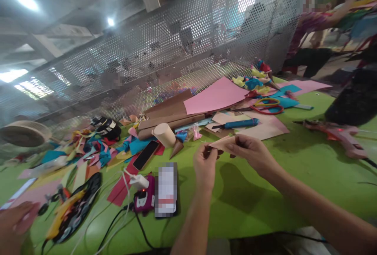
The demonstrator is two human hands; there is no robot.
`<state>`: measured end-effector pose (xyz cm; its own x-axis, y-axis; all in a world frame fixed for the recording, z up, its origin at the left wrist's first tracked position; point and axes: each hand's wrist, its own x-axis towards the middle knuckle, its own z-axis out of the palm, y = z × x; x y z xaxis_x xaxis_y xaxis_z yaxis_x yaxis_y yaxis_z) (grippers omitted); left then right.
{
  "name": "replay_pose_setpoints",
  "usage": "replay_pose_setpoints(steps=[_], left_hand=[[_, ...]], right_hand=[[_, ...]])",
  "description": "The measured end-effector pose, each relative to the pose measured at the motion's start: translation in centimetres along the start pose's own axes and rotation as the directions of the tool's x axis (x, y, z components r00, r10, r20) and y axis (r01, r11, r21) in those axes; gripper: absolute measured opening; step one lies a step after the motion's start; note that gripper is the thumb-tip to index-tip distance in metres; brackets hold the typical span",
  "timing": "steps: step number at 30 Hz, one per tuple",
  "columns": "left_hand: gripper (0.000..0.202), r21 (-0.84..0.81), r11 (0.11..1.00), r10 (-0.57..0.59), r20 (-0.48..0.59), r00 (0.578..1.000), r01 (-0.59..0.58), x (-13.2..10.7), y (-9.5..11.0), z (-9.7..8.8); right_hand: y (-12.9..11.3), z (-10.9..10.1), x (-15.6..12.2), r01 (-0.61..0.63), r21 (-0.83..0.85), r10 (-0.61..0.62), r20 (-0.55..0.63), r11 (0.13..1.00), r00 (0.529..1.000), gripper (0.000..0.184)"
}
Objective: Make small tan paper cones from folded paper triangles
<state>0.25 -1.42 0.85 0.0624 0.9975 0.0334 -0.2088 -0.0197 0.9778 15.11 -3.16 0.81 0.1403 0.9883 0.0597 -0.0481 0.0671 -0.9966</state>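
My left hand (pixel 205 163) and my right hand (pixel 251 151) both pinch a small piece of pale pink paper (pixel 221 142) above the green table (pixel 265 192). The left fingers grip its near left end, the right fingers hold its right edge. The paper looks folded or rolled into a pointed shape. A brown paper cone (pixel 176 148) and a cream paper roll (pixel 164 134) lie just left of my hands.
Coloured paper sheets, scraps, a blue pen (pixel 240 123), red scissors (pixel 266 106) and a pink glue gun (pixel 341 135) lie around. A phone (pixel 145 155), a charger and cables sit at the left. A perforated metal screen (pixel 182 51) backs the table. Another person's hand (pixel 14 219) is at the lower left; a person (pixel 312 31) stands far right.
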Motion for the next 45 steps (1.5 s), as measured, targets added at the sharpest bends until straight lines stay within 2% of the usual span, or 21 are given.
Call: replay_pose_setpoints(steps=[14, 45], left_hand=[[0.017, 0.044, 0.999, 0.015, 0.006, 1.0, -0.015, -0.2, 0.2, 0.0], [0.02, 0.042, 0.999, 0.012, 0.013, 1.0, -0.013, -0.2, 0.2, 0.0]], right_hand=[[0.5, -0.2, 0.3, 0.053, -0.039, -0.052, 0.014, 0.998, 0.999, 0.054], [1.0, -0.6, 0.5, 0.056, -0.054, -0.054, 0.036, 0.997, 0.998, 0.051]])
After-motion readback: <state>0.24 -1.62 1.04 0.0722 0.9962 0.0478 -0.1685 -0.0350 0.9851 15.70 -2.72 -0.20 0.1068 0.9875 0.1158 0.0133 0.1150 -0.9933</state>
